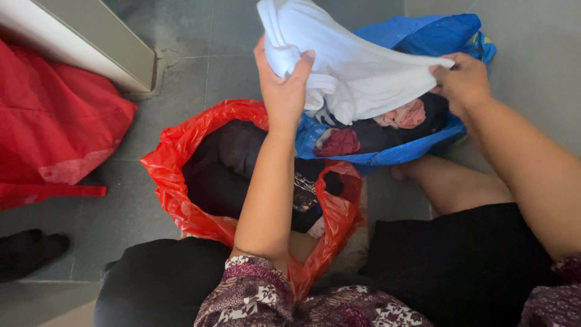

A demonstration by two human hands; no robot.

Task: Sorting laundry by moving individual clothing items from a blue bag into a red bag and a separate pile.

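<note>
far left: a red cloth (51,121) spread on the grey tile floor (181,79), w/ a pale wall edge (85,39) running diagonally above it. below that, bottom left corner, a dark item (27,251) on the floor, too dim to tell what it is.

next, centre-left: a red plastic bag (172,166) standing open on the floor betw. the person's knees, mouth wide, filled w/ dark clothes (227,166); a patterned dark piece shows at its right side.

the left hand (283,85) is raised above the red bag, forearm upright, fingers and thumb closed round a bunched fold of a white garment (357,69). sleeve at the elbow is a purple floral print.

the white garment hangs betw. both hands, stretched across the upper middle, over the mouth of a blue plastic bag (417,36). the blue bag sits just behind and to the right of the red one, the two touching. inside it: mixed clothes (387,130), dark pieces, a pinkish one and a maroon one, partly hidden by the white cloth.

right: the right hand (463,82) pinches the white garment's other edge, fingers closed on it, arm coming in from the lower right.

bottom: the person's black skirt or trousers over both legs, bare lower leg seen beside the blue bag.
</note>
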